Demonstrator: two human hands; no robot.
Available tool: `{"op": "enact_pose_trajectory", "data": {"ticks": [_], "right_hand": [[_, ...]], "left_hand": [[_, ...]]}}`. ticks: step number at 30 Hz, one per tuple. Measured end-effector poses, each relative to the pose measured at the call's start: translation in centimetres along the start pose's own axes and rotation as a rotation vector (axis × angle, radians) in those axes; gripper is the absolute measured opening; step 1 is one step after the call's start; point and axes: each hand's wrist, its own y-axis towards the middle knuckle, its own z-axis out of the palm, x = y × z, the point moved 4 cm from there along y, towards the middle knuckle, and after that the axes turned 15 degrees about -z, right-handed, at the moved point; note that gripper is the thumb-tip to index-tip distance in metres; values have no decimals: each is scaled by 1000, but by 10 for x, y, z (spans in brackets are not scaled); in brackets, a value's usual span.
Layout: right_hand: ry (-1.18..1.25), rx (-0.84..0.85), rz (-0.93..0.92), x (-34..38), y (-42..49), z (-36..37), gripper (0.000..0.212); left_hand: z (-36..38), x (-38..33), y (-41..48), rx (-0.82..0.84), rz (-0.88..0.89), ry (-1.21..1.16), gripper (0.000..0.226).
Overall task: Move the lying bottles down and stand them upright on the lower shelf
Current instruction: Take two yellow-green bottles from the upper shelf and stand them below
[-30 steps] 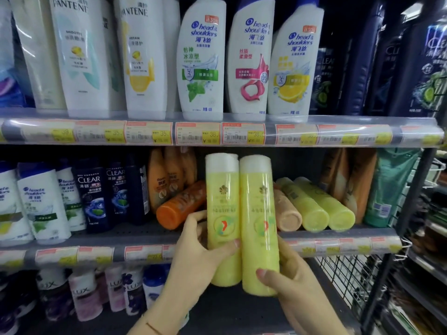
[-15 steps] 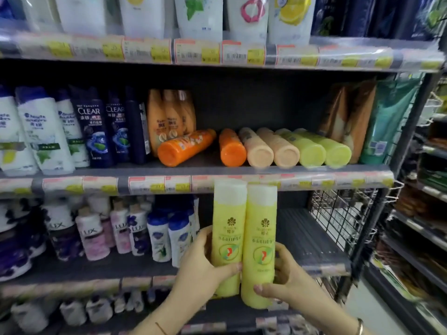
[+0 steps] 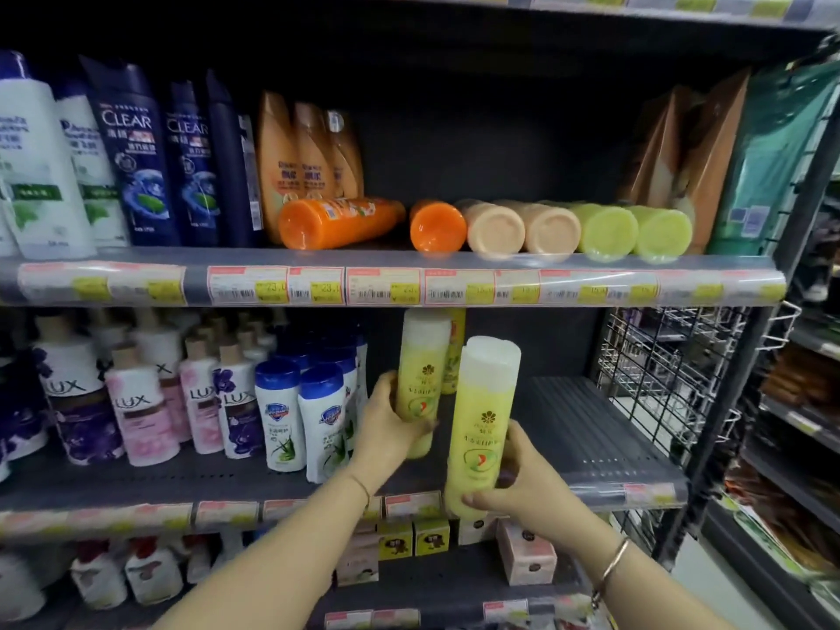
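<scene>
My left hand grips a yellow-green bottle upright over the lower shelf, just right of the blue-capped bottles. My right hand holds a second yellow-green bottle upright at the shelf's front edge; its base hangs in front of the price rail. Another yellow bottle stands behind them. On the upper shelf several bottles lie on their sides: two orange, two peach and two green.
Blue-capped white bottles and Lux bottles fill the lower shelf's left part. A wire rack bounds the right side. Clear shampoo bottles stand upper left, pouches upper right. Small boxes sit on the shelf below.
Both hands carried the two yellow-green bottles down from the upper shelf level to the lower shelf. The left bottle moved back into the shelf; the pair separated.
</scene>
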Motion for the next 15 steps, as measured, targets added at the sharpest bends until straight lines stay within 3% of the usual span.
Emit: {"op": "enact_pose_trajectory", "data": {"ticks": [15], "right_hand": [[-14, -64, 30, -38, 72, 1, 87]], "left_hand": [[17, 26, 94, 53, -50, -77, 80]]}}
